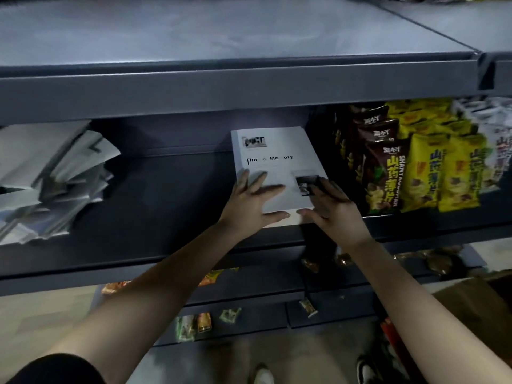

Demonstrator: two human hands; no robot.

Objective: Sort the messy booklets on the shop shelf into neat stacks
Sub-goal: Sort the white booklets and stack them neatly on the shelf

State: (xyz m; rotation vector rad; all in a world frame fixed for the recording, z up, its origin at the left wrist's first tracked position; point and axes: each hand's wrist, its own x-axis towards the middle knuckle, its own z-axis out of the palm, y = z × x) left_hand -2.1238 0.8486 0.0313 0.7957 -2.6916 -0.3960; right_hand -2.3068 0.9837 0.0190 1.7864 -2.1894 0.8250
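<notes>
On a dark grey shop shelf [166,195], a neat stack of booklets [277,151] lies beneath both hands: the left hand [249,203] rests flat on the cover, fingers spread, the right hand [335,212] straight-fingered along its right edge. A messy pile of booklets [50,178] sits well left of the left hand; snack packets [415,167] stand just beyond the right.

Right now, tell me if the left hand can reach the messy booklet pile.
Probably yes: the left hand holds nothing, and only bare shelf lies between it and the messy booklet pile.
</notes>
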